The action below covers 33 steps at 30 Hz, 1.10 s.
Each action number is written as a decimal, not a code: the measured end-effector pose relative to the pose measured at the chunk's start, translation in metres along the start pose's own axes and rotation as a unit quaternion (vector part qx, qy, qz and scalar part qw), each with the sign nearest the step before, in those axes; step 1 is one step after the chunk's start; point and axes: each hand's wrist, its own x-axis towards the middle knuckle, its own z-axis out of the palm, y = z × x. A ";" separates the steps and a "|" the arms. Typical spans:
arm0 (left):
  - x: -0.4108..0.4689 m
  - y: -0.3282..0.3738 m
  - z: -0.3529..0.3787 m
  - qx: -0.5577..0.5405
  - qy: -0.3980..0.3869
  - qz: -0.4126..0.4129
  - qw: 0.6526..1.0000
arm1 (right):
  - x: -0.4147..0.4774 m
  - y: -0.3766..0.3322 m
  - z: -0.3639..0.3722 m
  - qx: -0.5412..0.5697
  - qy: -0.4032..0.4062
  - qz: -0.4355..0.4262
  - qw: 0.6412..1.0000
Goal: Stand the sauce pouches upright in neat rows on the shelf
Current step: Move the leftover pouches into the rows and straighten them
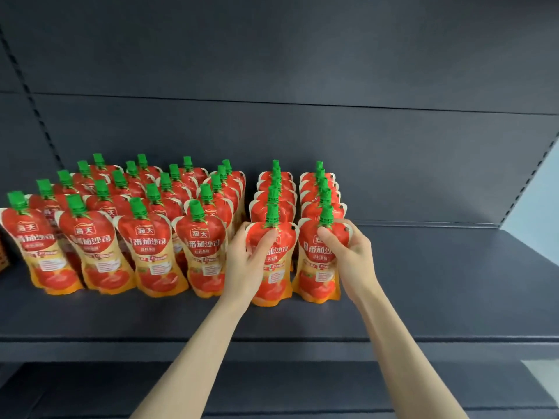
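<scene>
Red and orange tomato sauce pouches with green caps stand upright in several front-to-back rows on a dark grey shelf (pixel 423 285). My left hand (pixel 245 261) grips the front pouch (pixel 278 267) of the second row from the right, thumb across its face. My right hand (pixel 351 252) grips the front pouch (pixel 317 267) of the rightmost row near its shoulder. Both pouches stand on the shelf in line with the rows behind them. The four rows to the left (pixel 145 243) stand close together, slightly leaning.
The shelf's right part is bare up to a slanted side bracket (pixel 526 182). A dark back panel (pixel 272 86) rises behind the rows. A lower shelf (pixel 90 388) shows beneath the front edge. A brown object (pixel 2 255) peeks in at the far left.
</scene>
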 end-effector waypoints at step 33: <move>-0.038 -0.078 -0.013 0.261 0.019 -0.040 0.964 | -0.040 0.058 -0.029 -0.279 0.031 0.030 0.959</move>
